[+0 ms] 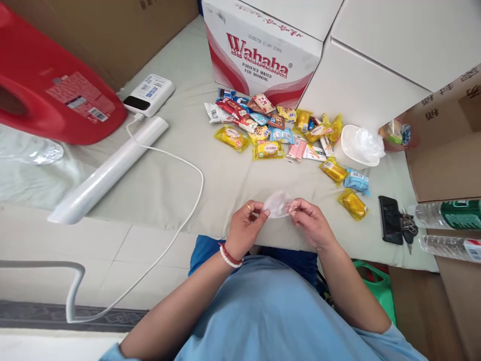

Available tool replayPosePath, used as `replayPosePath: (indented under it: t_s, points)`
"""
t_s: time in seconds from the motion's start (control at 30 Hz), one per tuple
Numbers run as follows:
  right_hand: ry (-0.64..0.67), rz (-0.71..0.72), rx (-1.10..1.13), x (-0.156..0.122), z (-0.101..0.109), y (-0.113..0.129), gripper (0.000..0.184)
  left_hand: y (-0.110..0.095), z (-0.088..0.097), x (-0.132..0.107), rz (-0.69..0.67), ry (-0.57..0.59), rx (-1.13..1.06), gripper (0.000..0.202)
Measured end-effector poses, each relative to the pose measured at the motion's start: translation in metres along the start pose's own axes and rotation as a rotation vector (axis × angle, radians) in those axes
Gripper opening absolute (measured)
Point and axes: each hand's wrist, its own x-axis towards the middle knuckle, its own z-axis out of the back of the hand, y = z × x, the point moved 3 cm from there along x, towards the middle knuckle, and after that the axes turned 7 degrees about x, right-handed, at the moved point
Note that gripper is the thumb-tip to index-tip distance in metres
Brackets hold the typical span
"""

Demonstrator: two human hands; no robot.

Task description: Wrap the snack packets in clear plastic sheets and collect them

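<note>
A small, thin piece of translucent plastic film point(277, 204) is stretched between my two hands above the front of the covered surface. My left hand point(246, 225) pinches its left edge between thumb and fingers. At the other end, the fingertips of my right hand point(308, 220) are closed on the bunched right edge. Whether the film is a bag or a cover I cannot tell. Beyond my hands lies a spread of wrapped snacks, among them a yellow packet point(268, 150) and a pink packet point(296, 148). A white tub point(347, 150) to the right holds similar crumpled clear plastic point(366, 145).
A Wahaha carton point(259, 55) stands behind the snacks. On the left are a red jug point(56, 75), a white device point(150, 94) with a cable point(195, 168), and a plastic roll point(112, 168). A black phone point(390, 219), keys point(409, 228) and bottles point(460, 214) lie right.
</note>
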Motion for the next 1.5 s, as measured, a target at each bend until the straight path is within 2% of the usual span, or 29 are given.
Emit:
replayPosePath:
  t_s: [0.1, 0.23, 0.33, 0.4, 0.47, 0.53, 0.6, 0.77, 0.8, 0.9, 1.0, 1.1, 1.17, 1.27, 1.37, 1.5]
  points:
    - [0.014, -0.097, 0.185, -0.003, 0.01, 0.004, 0.018, 0.007, 0.007, 0.002, 0.123, 0.033, -0.193, 0.035]
    - [0.004, -0.165, 0.391, -0.006, 0.016, 0.001, 0.021, 0.006, 0.013, 0.001, 0.175, 0.047, -0.305, 0.044]
    - [-0.029, -0.191, 0.432, -0.004, 0.02, -0.006, 0.023, 0.003, 0.017, 0.001, 0.164, 0.061, -0.32, 0.044]
    - [-0.073, -0.194, 0.369, -0.003, 0.024, -0.01, 0.026, 0.002, 0.019, 0.0, 0.143, 0.063, -0.326, 0.043]
    - [-0.174, -0.12, 0.254, -0.003, 0.03, -0.01, 0.031, 0.003, 0.021, -0.001, 0.115, 0.057, -0.325, 0.041]
    - [-0.292, 0.03, 0.131, -0.005, 0.036, -0.005, 0.035, 0.005, 0.022, -0.002, 0.082, 0.049, -0.307, 0.039]
    - [-0.324, 0.176, 0.017, -0.01, 0.037, 0.003, 0.037, 0.006, 0.021, -0.003, 0.05, 0.057, -0.276, 0.037]
    - [-0.086, 0.294, -0.396, -0.012, 0.01, 0.007, 0.057, 0.004, 0.015, -0.006, -0.011, 0.168, -0.248, 0.031]
    - [-0.036, 0.325, -0.466, -0.01, 0.003, 0.006, 0.053, 0.003, 0.014, -0.007, -0.024, 0.187, -0.237, 0.031]
    - [0.07, 0.438, -0.583, -0.002, -0.013, 0.002, 0.021, 0.001, 0.014, -0.009, -0.046, 0.216, -0.195, 0.032]
    - [0.065, 0.481, -0.585, 0.002, -0.02, 0.001, 0.019, 0.002, 0.017, -0.011, -0.059, 0.209, -0.154, 0.034]
    - [0.022, 0.387, -0.491, 0.0, -0.024, 0.002, 0.031, 0.002, 0.022, -0.011, -0.136, 0.14, -0.037, 0.03]
    - [0.077, 0.251, -0.399, -0.002, -0.03, -0.002, 0.04, 0.001, 0.022, -0.011, -0.195, 0.099, 0.065, 0.026]
    - [0.192, 0.112, -0.281, -0.004, -0.04, -0.008, 0.044, -0.001, 0.018, -0.013, -0.245, 0.114, 0.169, 0.024]
    - [0.188, 0.139, -0.283, -0.003, -0.042, -0.01, 0.04, -0.002, 0.014, -0.015, -0.199, 0.141, 0.072, 0.032]
    - [0.204, 0.273, -0.457, -0.004, -0.04, -0.004, 0.03, 0.003, 0.012, -0.015, 0.021, 0.108, -0.113, 0.038]
